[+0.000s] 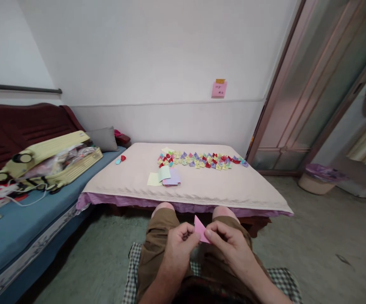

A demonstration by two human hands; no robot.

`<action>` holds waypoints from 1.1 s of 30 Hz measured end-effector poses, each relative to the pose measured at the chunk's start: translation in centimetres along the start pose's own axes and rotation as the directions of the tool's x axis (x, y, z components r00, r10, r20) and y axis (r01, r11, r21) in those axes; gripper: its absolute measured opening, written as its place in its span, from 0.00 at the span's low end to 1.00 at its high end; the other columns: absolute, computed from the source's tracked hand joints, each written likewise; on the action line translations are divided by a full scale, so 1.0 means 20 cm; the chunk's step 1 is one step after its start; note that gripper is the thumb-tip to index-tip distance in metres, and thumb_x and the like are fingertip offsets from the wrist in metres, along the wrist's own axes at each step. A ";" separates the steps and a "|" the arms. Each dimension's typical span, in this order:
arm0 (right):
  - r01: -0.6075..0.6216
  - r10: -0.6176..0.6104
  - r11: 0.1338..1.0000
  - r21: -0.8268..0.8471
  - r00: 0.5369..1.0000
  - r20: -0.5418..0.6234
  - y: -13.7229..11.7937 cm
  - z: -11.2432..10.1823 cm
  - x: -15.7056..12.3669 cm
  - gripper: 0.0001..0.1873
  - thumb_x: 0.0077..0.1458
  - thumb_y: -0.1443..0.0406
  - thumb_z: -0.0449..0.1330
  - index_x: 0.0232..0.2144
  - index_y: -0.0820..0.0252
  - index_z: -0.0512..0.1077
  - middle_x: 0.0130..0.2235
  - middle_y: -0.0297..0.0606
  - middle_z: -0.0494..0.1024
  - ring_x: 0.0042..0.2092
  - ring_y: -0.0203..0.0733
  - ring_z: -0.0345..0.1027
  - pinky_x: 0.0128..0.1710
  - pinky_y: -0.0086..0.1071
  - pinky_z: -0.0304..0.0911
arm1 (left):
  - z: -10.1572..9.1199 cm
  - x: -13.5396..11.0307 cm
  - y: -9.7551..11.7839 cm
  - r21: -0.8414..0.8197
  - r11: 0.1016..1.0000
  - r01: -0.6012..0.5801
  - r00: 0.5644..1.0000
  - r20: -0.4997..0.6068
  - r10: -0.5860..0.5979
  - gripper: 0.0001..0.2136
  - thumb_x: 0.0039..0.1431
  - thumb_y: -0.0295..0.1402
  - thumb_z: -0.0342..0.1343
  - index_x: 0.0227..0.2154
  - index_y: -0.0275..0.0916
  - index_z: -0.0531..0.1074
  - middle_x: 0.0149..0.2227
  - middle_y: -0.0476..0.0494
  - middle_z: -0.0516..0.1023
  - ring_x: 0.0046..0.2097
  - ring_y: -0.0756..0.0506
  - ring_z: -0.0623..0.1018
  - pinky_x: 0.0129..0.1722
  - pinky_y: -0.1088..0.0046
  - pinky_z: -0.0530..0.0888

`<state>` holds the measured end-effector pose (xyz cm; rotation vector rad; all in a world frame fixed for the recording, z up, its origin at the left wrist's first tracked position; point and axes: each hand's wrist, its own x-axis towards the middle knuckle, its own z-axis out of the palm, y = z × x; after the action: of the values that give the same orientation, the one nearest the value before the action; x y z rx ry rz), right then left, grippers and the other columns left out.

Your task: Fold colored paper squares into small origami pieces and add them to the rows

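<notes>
My left hand (178, 245) and my right hand (230, 245) meet over my lap, both pinching a small folded pink paper (200, 229) between fingers and thumbs. My knees in brown shorts sit just below the near edge of a low table covered with a cream cloth (202, 190). On that cloth lie several small folded paper pieces in many colours (202, 160) in a band at the far side. A little stack of flat paper squares (165, 176), green, yellow and purple, lies nearer to me.
A blue-covered sofa (21, 228) stands on the left with a yellow open case (50, 160) and a grey cushion (103, 138). Two loose folded pieces (120, 159) lie at the table's left. A basket (318, 179) sits by the sliding door on the right. Pink note (219, 89) on the wall.
</notes>
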<state>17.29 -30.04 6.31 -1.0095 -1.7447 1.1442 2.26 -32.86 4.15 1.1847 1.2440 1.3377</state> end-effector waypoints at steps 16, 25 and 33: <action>0.107 -0.107 0.992 -0.071 0.994 -0.005 -0.04 -0.03 -0.04 0.12 0.59 0.60 0.53 0.28 0.59 0.70 0.28 0.35 0.72 0.32 0.40 0.65 0.32 0.30 0.60 | -0.04 0.01 0.02 -0.299 0.952 0.059 0.997 0.058 -0.044 0.08 0.51 0.34 0.59 0.23 0.34 0.72 0.22 0.49 0.71 0.27 0.51 0.67 0.30 0.76 0.62; 0.417 -0.415 0.893 -0.168 0.908 0.049 -0.06 -0.05 -0.03 0.11 0.58 0.70 0.52 0.37 0.54 0.73 0.36 0.40 0.75 0.41 0.44 0.68 0.40 0.35 0.64 | -0.04 -0.02 0.02 -0.461 0.848 0.263 0.958 0.232 -0.170 0.10 0.48 0.35 0.63 0.23 0.32 0.71 0.22 0.46 0.72 0.23 0.54 0.66 0.25 0.79 0.58; 0.416 -0.417 0.892 -0.175 0.908 0.037 -0.06 -0.05 -0.03 0.11 0.56 0.70 0.54 0.37 0.54 0.74 0.36 0.40 0.76 0.40 0.44 0.69 0.40 0.35 0.65 | -0.04 -0.02 0.03 -0.492 0.827 0.271 0.955 0.247 -0.166 0.09 0.49 0.33 0.63 0.23 0.32 0.71 0.22 0.46 0.71 0.24 0.54 0.67 0.26 0.80 0.59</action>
<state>18.12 -30.60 7.60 -0.6843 -1.9691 0.7218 1.50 -33.41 4.73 0.7344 0.7720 1.2430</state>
